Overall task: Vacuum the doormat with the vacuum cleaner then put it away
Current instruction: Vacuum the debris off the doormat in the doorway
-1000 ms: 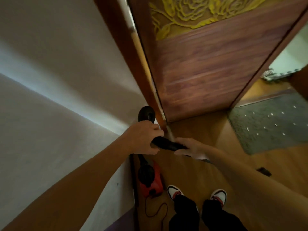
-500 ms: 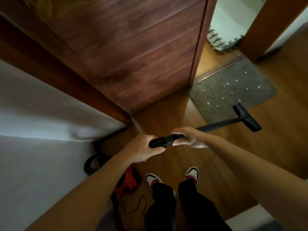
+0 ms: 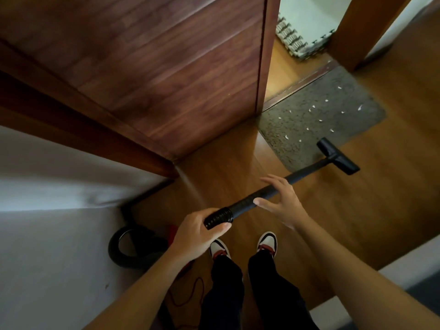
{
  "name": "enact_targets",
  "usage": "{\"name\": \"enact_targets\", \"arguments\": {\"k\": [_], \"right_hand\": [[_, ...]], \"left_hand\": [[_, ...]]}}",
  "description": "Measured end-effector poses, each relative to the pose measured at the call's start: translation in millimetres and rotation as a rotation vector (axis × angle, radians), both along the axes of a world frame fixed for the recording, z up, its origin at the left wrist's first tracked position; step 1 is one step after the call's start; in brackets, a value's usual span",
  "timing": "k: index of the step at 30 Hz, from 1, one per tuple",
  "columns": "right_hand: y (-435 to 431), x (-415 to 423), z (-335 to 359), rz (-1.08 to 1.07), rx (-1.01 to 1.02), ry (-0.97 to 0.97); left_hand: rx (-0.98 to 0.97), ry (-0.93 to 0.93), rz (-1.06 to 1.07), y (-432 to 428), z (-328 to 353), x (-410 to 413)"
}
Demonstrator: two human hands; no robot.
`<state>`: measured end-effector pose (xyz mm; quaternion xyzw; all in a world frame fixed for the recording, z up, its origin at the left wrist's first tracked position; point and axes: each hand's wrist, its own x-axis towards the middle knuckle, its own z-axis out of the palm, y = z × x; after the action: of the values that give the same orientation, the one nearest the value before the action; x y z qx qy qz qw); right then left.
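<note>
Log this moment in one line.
left hand: grips hose cuff | right hand: open, touching wand | floor nozzle: at doormat edge | scraps: on doormat

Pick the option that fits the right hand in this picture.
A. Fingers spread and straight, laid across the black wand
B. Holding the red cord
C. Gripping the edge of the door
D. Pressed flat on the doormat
A: the right hand lies with straight, spread fingers across the black wand, while the left hand grips the ribbed hose end.
</note>
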<state>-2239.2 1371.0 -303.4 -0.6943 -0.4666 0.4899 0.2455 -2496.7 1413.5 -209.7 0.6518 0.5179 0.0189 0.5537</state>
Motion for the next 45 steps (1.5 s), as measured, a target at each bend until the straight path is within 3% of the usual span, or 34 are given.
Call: {"name": "enact_targets", "arguments": {"k": [5,10,13,18,24,29,34,36,45], "right_hand": [[-3.1,-16.0,-23.2,-0.431,-0.242,0.075],[3.7,-43.8,-64.6,-0.933,-0.576,0.548],[7.9,-66.2,-85.1,-1.105,-0.692,0.701],[6.0,-106.1,-117.2,-1.113,-0.685,0.820],[-18.6,-127.1,-142.0,-1.128,-0.608,0.749],[-31.0,-136.3,-147.1,-0.990,-0.638,0.742],[-40.3,-144.9,-162.4,-0.990,-0.638,0.766],[-40.0,-151.2,-171.9,-1.031,-0.663,0.798],[-53.0,-180.0,-210.2,-0.960,-0.692,0.532]], "left_hand": [[-0.055,-0.001,0.114,-25.9,-5.9,-18.8],[-0.166,0.023,0.204,-59.1,-22.7,-45.5],[-0.197,0.061,0.222,-69.1,-41.7,-59.0],[-0.285,0.092,0.205,-73.4,-88.1,-75.2],[-0.662,0.111,-0.055,-92.1,-140.9,-80.5],[-0.813,0.101,0.120,-101.5,-161.5,-44.6],[-0.970,-0.063,0.427,-120.6,-170.4,-36.3],[-0.950,-0.068,0.431,-123.9,-180.6,-38.2],[-0.995,-0.021,0.406,-136.1,-225.4,-60.3]]}}
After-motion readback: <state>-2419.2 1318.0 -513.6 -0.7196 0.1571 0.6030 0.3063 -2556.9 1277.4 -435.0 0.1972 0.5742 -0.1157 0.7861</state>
